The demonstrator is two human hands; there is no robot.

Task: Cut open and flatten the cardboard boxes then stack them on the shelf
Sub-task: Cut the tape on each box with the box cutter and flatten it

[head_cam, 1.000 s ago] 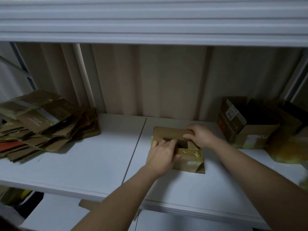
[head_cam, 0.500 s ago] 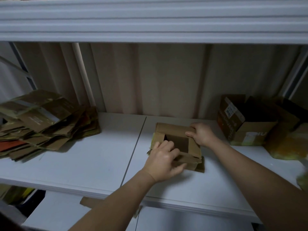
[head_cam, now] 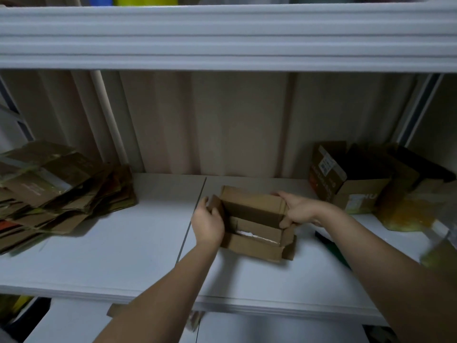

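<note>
1. Small cardboard box (head_cam: 254, 222), brown and corrugated, sitting mid-shelf on the white shelf board (head_cam: 99, 256), just right of the board's centre seam; top flaps splayed open, a pale strip, perhaps torn tape or a label, showing inside near the front wall.
2. Left hand (head_cam: 207, 225) wrapped over the box's left end flap, fingers curled on the cardboard; right hand (head_cam: 298, 210) gripping the far right corner, thumb on the near side of the wall. Held at opposite ends, by the look of it, to pull the walls apart and collapse the box flat.
3. Kept low on the board rather than lifted, probably so the surface can take the pressing when the walls fold down.
4. Stack of flattened cardboard (head_cam: 57, 194) fanned out at the far left, sheets overlapping unevenly, edges frayed, patches of glossy tape catching light; likely destination for this box once flat.
5. Larger open carton (head_cam: 346, 179) with a printed label at the far right, upright and not yet flattened; beside it a crumpled yellowish plastic bag (head_cam: 405, 214), soft and shiny.
6. Dark green object (head_cam: 332, 248) lying on the board just right of the box, partly hidden by the right forearm; too unclear to name.
7. Ribbed beige back panel (head_cam: 222, 125) behind, smooth white upper shelf (head_cam: 222, 38) overhead.
</note>
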